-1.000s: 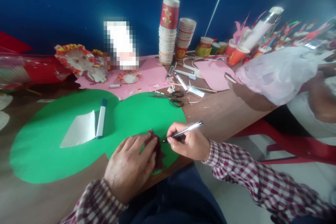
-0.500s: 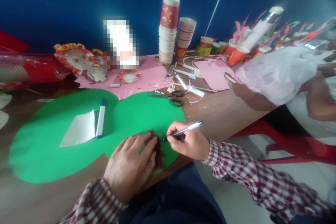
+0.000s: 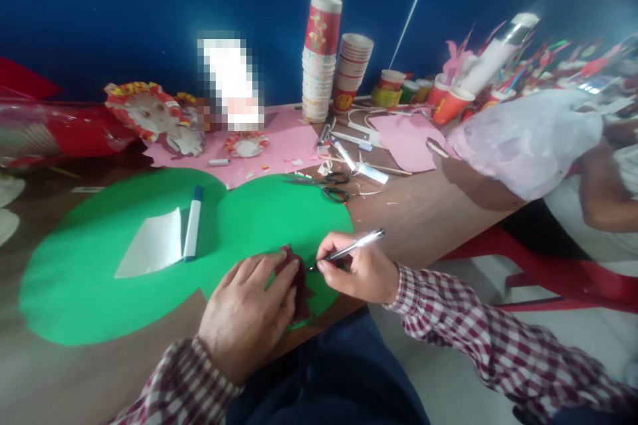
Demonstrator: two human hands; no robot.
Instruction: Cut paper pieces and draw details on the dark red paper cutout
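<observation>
Maroon cutout (image 3: 300, 292) lies on green paper (image 3: 259, 219), brown table (image 3: 403, 212), blue wall (image 3: 144, 0) behind.

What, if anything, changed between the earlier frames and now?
No visible change beyond a very slight shift of the whole view. Nothing taken hold of, nothing let go. Same as before: left hand on the dark red piece over the green sheet; right hand gripping the pen, tip by the piece's edge. Scissors and blue-capped marker also unmoved.
</observation>
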